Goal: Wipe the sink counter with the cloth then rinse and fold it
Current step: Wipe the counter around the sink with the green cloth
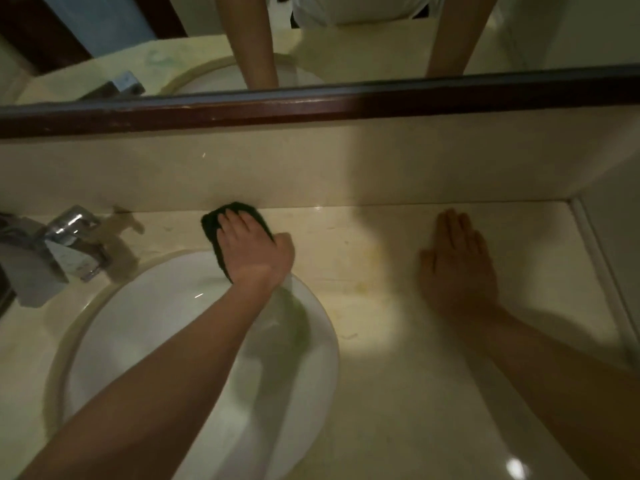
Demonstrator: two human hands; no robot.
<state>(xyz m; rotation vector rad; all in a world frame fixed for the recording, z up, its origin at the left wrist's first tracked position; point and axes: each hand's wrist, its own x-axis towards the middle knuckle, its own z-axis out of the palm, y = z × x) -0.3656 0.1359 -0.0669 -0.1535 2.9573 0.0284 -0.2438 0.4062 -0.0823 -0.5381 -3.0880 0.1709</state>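
A dark cloth (212,226) lies on the cream stone counter (346,258) just behind the white round sink (166,306), close to the backsplash. My left hand (252,247) presses down on the cloth with its fingers spread over it and its thumb curled round the right edge. My right hand (457,268) rests flat on the counter to the right, palm down, fingers together, holding nothing. Yellowish stains mark the counter between my two hands.
A chrome tap (65,244) stands at the left behind the sink. A mirror with a dark wooden frame (311,105) runs above the backsplash and reflects both arms. The counter ends at a wall corner (588,237) on the right.
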